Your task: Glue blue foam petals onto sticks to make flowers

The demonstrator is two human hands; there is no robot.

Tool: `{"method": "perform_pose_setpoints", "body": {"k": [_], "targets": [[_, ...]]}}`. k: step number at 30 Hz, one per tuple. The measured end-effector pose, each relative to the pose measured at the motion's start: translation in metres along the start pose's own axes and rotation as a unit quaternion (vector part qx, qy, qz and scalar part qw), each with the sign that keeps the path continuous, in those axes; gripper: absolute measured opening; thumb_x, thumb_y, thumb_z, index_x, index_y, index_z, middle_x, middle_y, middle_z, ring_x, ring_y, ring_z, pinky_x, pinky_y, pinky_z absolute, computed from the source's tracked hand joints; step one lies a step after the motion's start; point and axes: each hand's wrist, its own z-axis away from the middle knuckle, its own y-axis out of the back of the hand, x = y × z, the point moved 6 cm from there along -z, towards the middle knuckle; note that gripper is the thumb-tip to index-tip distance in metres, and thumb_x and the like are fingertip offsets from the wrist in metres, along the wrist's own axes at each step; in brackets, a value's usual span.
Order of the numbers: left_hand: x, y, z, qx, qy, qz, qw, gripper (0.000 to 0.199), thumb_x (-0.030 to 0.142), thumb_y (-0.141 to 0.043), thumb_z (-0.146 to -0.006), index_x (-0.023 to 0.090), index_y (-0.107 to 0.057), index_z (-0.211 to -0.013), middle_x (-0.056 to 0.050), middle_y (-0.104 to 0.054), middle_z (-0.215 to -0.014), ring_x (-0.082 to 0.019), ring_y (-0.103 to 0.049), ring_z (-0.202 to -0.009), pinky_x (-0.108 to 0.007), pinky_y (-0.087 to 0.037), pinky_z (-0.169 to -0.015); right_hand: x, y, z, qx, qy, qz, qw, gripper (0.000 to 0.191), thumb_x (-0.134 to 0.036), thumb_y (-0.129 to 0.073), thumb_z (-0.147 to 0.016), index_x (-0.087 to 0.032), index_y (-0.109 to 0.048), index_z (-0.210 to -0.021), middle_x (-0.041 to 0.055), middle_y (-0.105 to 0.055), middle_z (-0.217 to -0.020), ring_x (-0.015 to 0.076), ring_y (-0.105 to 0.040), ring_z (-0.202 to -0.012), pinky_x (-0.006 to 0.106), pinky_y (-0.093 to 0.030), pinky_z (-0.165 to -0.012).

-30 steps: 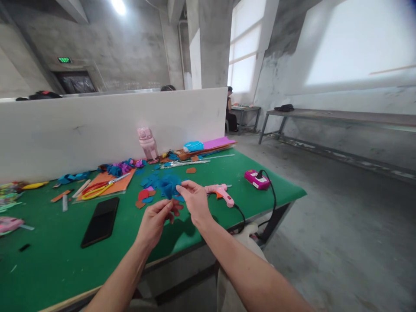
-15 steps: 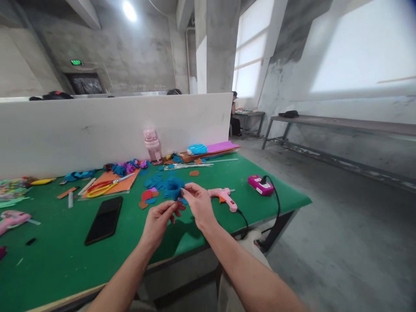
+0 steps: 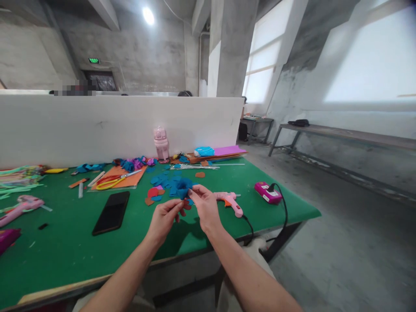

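A blue flower-like piece [image 3: 183,186], apparently of felt or paper, is held above the table between my two hands. My right hand [image 3: 205,207] pinches its right side between thumb and fingers. My left hand [image 3: 166,217] has thumb and forefinger closed at its lower end; the exact contact there is too small to make out. Just beneath, a dark red piece [image 3: 187,206] shows partly behind the fingers. Loose blue cut pieces [image 3: 161,179] and a red disc [image 3: 152,193] lie behind the hands. Right of my right hand rests a pink glue gun [image 3: 231,203].
On the green table [image 3: 71,255] are a black phone [image 3: 111,213], yellow-handled scissors [image 3: 112,183], a pink bottle [image 3: 161,145], a magenta power box [image 3: 268,193] with a black cable, and a second pink glue gun [image 3: 24,208]. A white partition [image 3: 123,125] stands behind.
The camera view has turned slightly left, so everything sits further right. Both hands keep the same hold on the blue piece.
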Motion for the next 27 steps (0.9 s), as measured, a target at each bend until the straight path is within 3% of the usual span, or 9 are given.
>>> {"method": "perform_pose_setpoints", "body": {"k": [27], "targets": [[-0.0080, -0.0014, -0.0003, -0.018, 0.002, -0.016, 1.000, 0.025, 0.035, -0.058, -0.075, 0.016, -0.070, -0.083, -0.007, -0.068, -0.076, -0.012, -0.054, -0.057, -0.021, -0.038, -0.045, 0.0077, 0.0021, -0.0008, 0.024, -0.021, -0.039, 0.999, 0.012, -0.026, -0.065, -0.062, -0.017, -0.058, -0.063, -0.0041, -0.057, -0.059, 0.0083, -0.047, -0.054, 0.021, -0.035, -0.052]]}}
